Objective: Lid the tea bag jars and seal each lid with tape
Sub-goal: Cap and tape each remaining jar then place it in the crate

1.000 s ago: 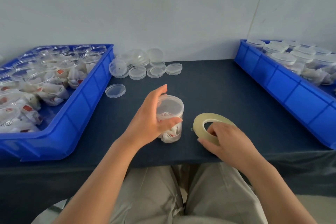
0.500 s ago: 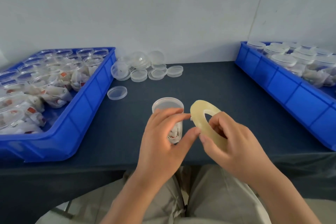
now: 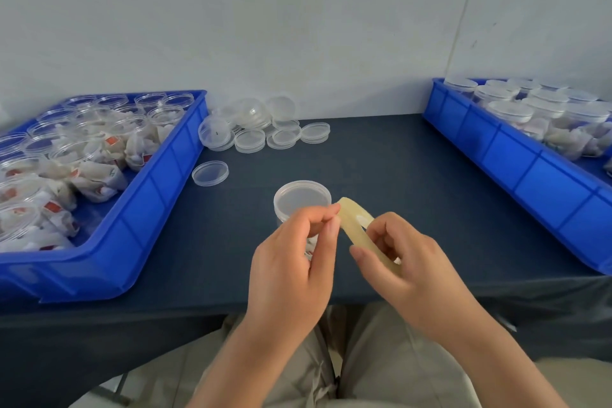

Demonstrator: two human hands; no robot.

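A clear lidded jar (image 3: 302,199) with tea bags inside stands upright on the dark blue table, partly hidden behind my left hand. My right hand (image 3: 405,272) holds a yellowish roll of tape (image 3: 356,225) tilted on edge, just right of the jar and above the table. My left hand (image 3: 291,272) has thumb and fingers pinched at the roll's upper rim, near the jar's lid. I cannot tell whether a tape end is pulled free.
A blue bin (image 3: 155,195) of open jars with tea bags sits at the left. Another blue bin (image 3: 516,159) of lidded jars sits at the right. Loose clear lids (image 3: 265,129) pile near the wall; one single lid (image 3: 210,173) lies apart.
My left hand let go of the jar and moved to the tape roll. My right hand lifted the roll off the table and tilted it on edge.
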